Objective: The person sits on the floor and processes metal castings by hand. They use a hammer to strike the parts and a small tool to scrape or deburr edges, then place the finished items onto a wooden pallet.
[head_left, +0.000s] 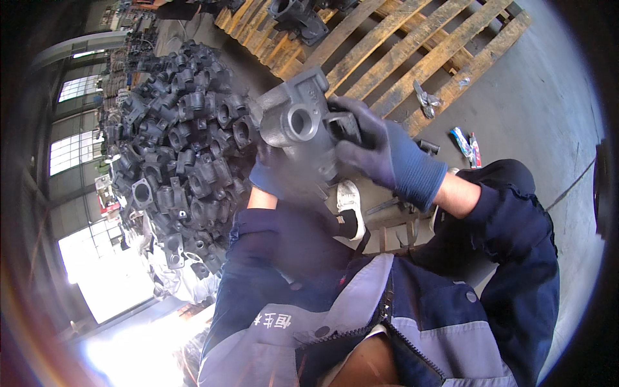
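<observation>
A grey metal casting [290,126] with a round bored boss and a flat flange is held up in front of me, over the floor. My right hand [380,145], in a dark blue knit-cuffed glove, grips its right side, with thumb and fingers bent round a projecting part. From the lower left my left hand [267,171], gloved alike, holds the casting. The left fingers are mostly hidden behind the casting, and its lower part is blurred.
A large heap of similar dark castings [187,145] rises at my left. Wooden pallets [393,55] lie ahead, with a few castings [300,22] on one. Crumpled wrappers [467,147] and a small dark cylinder [427,147] are on the floor at right, near my white shoe [349,203].
</observation>
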